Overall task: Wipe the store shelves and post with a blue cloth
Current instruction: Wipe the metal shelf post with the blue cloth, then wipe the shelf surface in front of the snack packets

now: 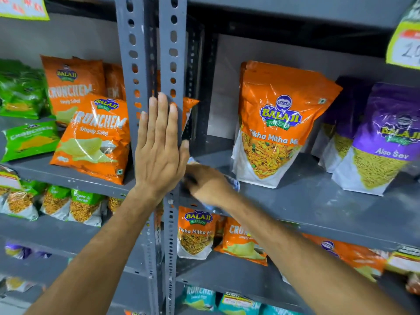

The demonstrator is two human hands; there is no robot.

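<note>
Two grey slotted metal posts (pixel 173 53) run up the middle between two shelf units. My left hand (pixel 159 146) lies flat against them, fingers straight and together, holding nothing. My right hand (pixel 208 184) is on the left end of the grey right-hand shelf (pixel 306 201), close to the post, pressing down a blue cloth (pixel 235 184). Only small bits of the cloth show around the hand, and the hand is blurred.
Orange and purple snack pouches (pixel 279 123) stand on the right shelf just beyond my right hand. Orange and green chip bags (pixel 93 135) fill the left shelf (pixel 68 176). More packets sit on the shelves below. Yellow price tags (pixel 406 42) hang from the shelf above.
</note>
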